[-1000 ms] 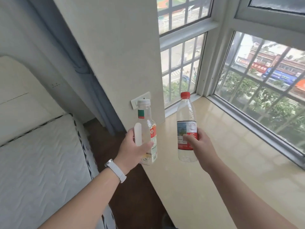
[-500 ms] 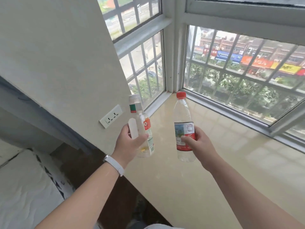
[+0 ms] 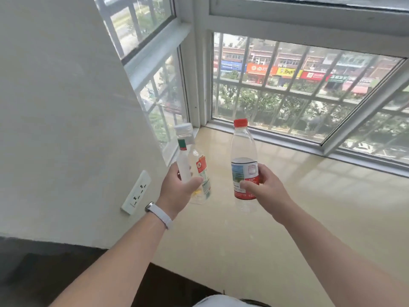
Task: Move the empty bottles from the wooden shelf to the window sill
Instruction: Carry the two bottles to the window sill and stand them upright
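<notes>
My left hand (image 3: 177,191) grips a clear bottle with a white cap (image 3: 194,160), its label red, green and white; a white handle-like piece lies under my fingers. My right hand (image 3: 263,189) holds a taller clear bottle with a red cap (image 3: 243,147) around its blue and red label. Both bottles are upright and look empty. They hang just above the glossy beige window sill (image 3: 298,196), near its left end. Whether either base touches the sill I cannot tell.
A white wall (image 3: 66,107) with a wall socket (image 3: 136,192) stands close on the left. Barred windows (image 3: 298,91) close the sill at the back and in the left corner. The sill stretches wide to the right. Dark floor lies below its front edge.
The view has swung right and closer to the sill. Both hands with their bottles have moved forward over the sill. The bed has left the view.
</notes>
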